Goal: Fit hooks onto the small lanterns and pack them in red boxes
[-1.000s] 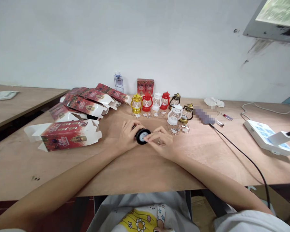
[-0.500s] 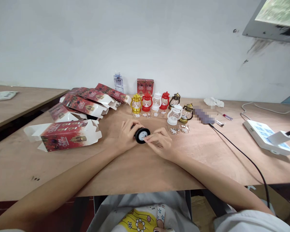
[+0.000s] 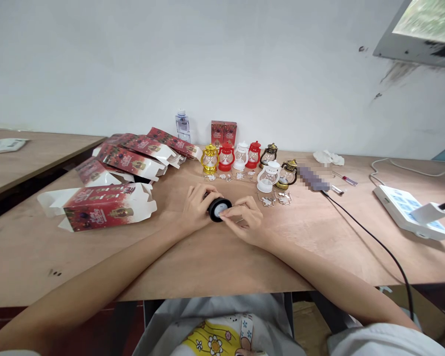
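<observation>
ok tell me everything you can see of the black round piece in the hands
The black round piece, perhaps plastic, has a thick, smooth rim around a pale disc with small dark marks. Near the view's centre, it tilts so the disc faces the camera. The left hand grasps its left side, hiding what lies behind; fingertips of the right hand are at the disc's lower right.
</observation>
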### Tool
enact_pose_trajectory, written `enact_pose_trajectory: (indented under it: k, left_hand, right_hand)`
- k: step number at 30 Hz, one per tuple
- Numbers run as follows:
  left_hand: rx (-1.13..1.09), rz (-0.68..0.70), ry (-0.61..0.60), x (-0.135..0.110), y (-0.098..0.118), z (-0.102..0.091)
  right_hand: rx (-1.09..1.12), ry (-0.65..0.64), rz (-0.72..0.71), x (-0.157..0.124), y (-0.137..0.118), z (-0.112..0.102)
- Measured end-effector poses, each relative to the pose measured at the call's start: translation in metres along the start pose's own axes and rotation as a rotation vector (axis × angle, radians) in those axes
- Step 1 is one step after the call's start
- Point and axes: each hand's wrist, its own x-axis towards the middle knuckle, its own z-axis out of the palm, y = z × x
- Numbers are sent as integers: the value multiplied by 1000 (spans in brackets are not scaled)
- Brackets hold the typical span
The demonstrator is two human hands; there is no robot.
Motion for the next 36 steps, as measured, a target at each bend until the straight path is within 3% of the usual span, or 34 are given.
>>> enact_pose_trajectory:
  k: [13, 36]
  left_hand:
    - [49, 64, 31, 2, 0, -1]
    - [66, 86, 45, -1, 0, 2]
  right_hand:
    - [181, 24, 222, 4, -2, 0]
    - [255, 18, 248, 1, 1, 1]
